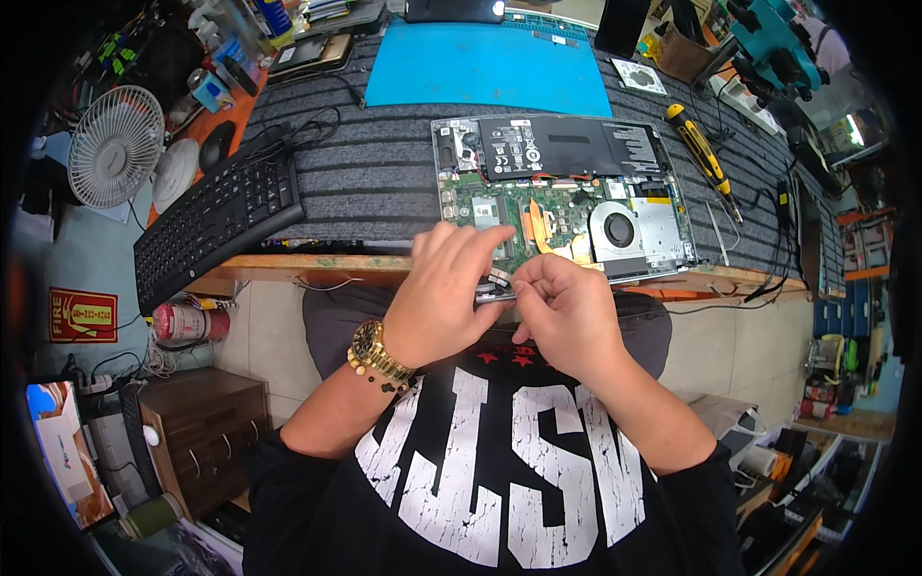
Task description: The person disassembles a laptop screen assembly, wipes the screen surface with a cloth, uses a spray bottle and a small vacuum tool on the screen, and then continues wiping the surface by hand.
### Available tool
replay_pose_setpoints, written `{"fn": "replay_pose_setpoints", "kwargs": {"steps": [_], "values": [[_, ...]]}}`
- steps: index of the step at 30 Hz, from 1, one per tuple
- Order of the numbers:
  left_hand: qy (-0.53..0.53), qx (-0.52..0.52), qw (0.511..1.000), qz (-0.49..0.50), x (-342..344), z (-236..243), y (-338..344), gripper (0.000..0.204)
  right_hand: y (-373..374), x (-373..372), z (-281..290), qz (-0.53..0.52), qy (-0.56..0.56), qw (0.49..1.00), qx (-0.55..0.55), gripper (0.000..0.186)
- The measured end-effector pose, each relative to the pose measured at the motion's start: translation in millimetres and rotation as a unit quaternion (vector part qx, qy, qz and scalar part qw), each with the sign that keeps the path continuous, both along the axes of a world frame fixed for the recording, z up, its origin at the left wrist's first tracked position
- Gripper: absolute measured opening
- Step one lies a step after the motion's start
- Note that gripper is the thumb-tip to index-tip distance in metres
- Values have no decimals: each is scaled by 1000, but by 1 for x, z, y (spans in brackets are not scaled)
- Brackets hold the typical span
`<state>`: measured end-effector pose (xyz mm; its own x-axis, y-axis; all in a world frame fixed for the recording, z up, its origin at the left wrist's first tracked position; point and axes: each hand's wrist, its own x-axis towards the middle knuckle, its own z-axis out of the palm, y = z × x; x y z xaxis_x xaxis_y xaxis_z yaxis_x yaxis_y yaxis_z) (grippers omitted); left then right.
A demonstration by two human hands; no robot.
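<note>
An opened laptop base [677, 216] lies at the table's near edge, its insides showing. A black battery [567, 146] fills its far side. Nearer sit a green circuit board [567, 197], a copper heat pipe [538, 228] and a round cooling fan [617, 228]. My left hand [442, 283] lies over the near left corner, fingers stretched out and thumb apart, low by the front edge. Beside it, my right hand [569, 312] is closed in a pinch at the near edge. Whatever its fingertips hold is hidden. A small dark part [497, 278] shows between the hands.
A blue mat [485, 67] lies beyond the laptop. To the right are a yellow-black screwdriver [706, 154], a thin tool [717, 233] and loose cables. On the left stand a black keyboard [221, 211], a mouse [217, 144] and a white fan [115, 146].
</note>
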<state>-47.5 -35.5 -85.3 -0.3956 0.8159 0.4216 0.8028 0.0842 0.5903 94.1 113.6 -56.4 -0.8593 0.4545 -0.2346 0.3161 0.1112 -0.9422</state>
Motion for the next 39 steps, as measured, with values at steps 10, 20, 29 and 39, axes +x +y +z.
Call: {"fn": "replay_pose_setpoints", "kwargs": {"steps": [10,20,29,39], "values": [[2,4,1000,-1,0,-2,0,81,-2,-2,-1,-4,5,1000,16,7],[-2,0,1000,-5,0,-2,0,82,-1,-4,5,28,3,997,75,4],[-4,-9,1000,-6,1,-1,0,83,1,-3,-6,33,21,991,128,3],[-3,-5,1000,-5,2,-1,0,84,2,-3,-10,38,30,988,149,1]]}}
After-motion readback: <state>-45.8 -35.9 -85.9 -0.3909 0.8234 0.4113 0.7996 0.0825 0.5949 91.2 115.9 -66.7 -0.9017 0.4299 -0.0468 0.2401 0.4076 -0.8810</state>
